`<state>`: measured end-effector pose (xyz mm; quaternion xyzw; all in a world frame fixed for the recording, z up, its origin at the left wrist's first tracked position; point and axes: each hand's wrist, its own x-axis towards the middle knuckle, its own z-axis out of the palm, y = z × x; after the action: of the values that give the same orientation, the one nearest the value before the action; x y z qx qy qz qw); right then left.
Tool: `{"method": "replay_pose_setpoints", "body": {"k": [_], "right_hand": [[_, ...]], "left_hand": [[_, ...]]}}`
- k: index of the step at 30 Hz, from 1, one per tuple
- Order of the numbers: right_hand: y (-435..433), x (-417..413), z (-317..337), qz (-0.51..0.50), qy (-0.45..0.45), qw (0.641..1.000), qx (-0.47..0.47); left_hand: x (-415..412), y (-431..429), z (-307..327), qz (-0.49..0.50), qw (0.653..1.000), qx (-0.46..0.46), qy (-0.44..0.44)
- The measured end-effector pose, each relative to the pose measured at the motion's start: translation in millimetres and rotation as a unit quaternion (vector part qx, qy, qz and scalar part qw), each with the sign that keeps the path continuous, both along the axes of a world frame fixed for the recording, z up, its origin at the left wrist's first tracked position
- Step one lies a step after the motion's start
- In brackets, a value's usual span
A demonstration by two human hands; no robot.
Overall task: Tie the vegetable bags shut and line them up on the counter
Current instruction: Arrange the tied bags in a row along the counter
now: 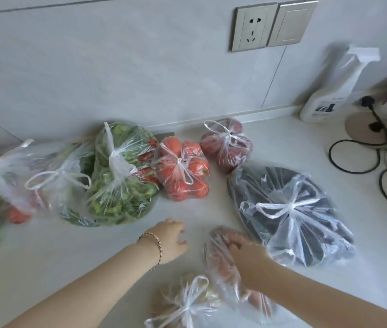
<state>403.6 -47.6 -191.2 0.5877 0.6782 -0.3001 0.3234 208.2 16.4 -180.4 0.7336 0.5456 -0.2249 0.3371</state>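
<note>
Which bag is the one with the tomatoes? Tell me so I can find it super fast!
Start at the wall socket and drop straight down to the counter. The tomato bag sits mid-row, between the big leafy greens bag and a smaller bag of dark red things. It is the only one full of bright orange-red round tomatoes, knotted on top.

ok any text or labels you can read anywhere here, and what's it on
None can be read.
Spray bottle: its label has dark print and a small picture, too blurred to read.
Wall socket and the plate beside it: no lettering visible.
Vegetable bags, such as the tomato bag: clear plastic, no print visible.
</note>
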Motion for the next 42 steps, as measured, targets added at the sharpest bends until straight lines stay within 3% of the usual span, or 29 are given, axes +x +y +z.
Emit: {"method": "replay_pose_setpoints", "body": {"k": [2,5,11,19,28,33,36,42], "right_hand": [[1.7,-0.7,-9.0,-0.047,0.002,0.997,0.057],[8.8,0.5,-7.8,-0.096,0.025,0.99,0.097],[3.6,8.0,7.5,-0.172,0.055,0.973,0.141],[5.6,11.2,30.5,-0.276,0.157,0.926,0.205],[47.2,28.5,67.6,-0.398,0.32,0.794,0.329],[105.6,64.7,112.6,-0.412,0.317,0.719,0.462],[139.1,87.0,134.7,-0.407,0.298,0.708,0.494],[196.1,129.3,126.0,-0.405,0.249,0.74,0.476]], "left_hand": [[0.2,-20.2,9.7,0.0,0.997,-0.081,0.003],[1.9,-48.9,19.8,-0.089,0.982,-0.151,0.063],[8.9,-79.2,12.5,-0.193,0.976,-0.054,0.089],[-7.4,-75.4,-13.6,-0.17,0.982,-0.085,0.008],[-27.6,-69.0,-17.5,0.024,0.992,-0.077,-0.102],[-8.8,-48.0,2.0,0.221,0.947,-0.036,-0.231],[13.8,-25.6,20.0,0.308,0.899,-0.006,-0.31],[70.7,18.6,33.1,0.385,0.833,0.062,-0.392]]}}
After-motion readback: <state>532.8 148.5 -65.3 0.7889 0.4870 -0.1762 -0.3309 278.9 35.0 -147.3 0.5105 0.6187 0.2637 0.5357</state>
